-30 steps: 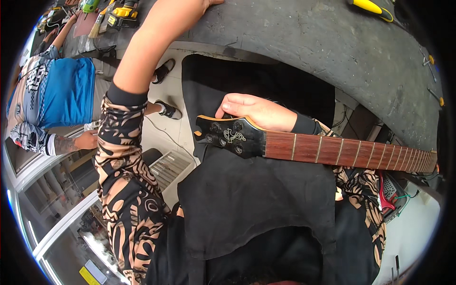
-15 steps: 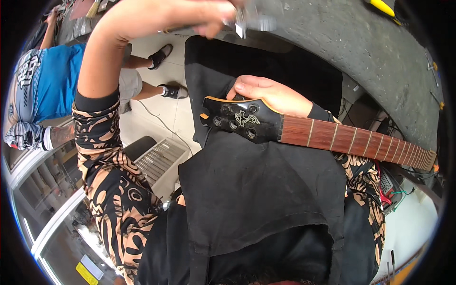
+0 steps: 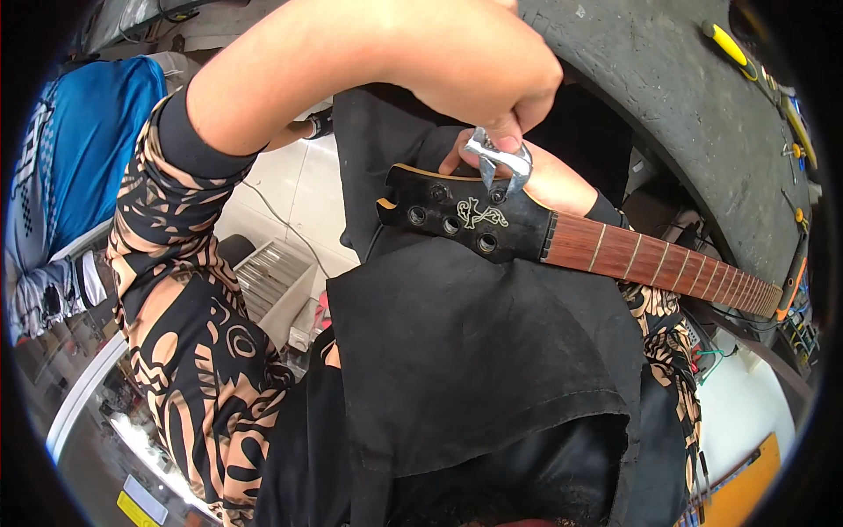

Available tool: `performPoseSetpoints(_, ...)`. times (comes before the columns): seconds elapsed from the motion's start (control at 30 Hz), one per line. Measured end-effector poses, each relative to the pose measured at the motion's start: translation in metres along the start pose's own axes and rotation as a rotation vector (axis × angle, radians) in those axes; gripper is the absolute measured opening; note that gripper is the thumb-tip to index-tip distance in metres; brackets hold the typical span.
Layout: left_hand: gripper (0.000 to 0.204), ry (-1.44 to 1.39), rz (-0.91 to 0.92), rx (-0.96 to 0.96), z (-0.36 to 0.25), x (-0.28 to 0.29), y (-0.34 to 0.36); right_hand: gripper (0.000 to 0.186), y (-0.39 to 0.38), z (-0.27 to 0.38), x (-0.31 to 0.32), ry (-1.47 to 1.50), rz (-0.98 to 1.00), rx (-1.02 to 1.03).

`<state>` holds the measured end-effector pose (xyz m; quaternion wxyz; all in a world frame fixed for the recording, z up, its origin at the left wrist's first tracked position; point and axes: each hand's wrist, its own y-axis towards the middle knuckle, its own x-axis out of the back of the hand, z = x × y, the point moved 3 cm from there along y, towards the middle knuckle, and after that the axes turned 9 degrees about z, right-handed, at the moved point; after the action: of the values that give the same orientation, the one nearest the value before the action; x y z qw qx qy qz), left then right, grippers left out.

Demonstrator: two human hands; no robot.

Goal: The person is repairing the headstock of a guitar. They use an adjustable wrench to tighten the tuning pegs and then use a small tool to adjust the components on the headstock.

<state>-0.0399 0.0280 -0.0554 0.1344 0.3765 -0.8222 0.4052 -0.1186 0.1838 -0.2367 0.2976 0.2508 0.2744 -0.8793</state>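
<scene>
While your left hand [image 3: 474, 70] pinches the small metal wrench [image 3: 500, 162] over the black headstock [image 3: 465, 220] on your lap, your right hand [image 3: 544, 180] grips it underneath; next, seat the wrench squarely on a tuner hole

Left hand [image 3: 465, 66] pinches a bright, polished metal tuner part [image 3: 499, 162]. Just below it: headstock [image 3: 461, 215], glossy black finish with pale inlay and cream edge. Behind, right hand [image 3: 549, 180]. Beyond it, reddish wood fretboard [image 3: 667, 263], metal frets. Under the hands, matt black cloth apron [image 3: 474, 351]. Above, rough grey mat [image 3: 667, 79].
</scene>
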Motion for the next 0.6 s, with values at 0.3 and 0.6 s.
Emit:
performPoseSetpoints(0.3, 0.037, -0.052, -0.019, -0.015, 0.012, -0.004, -0.003, 0.042, 0.002, -0.012, 0.01, 0.084, 0.043, -0.042)
performPoseSetpoints(0.6, 0.045, 0.985, 0.246, 0.684, -0.021, 0.005, 0.016, 0.045, 0.0, -0.002, 0.003, -0.053, 0.022, 0.031)
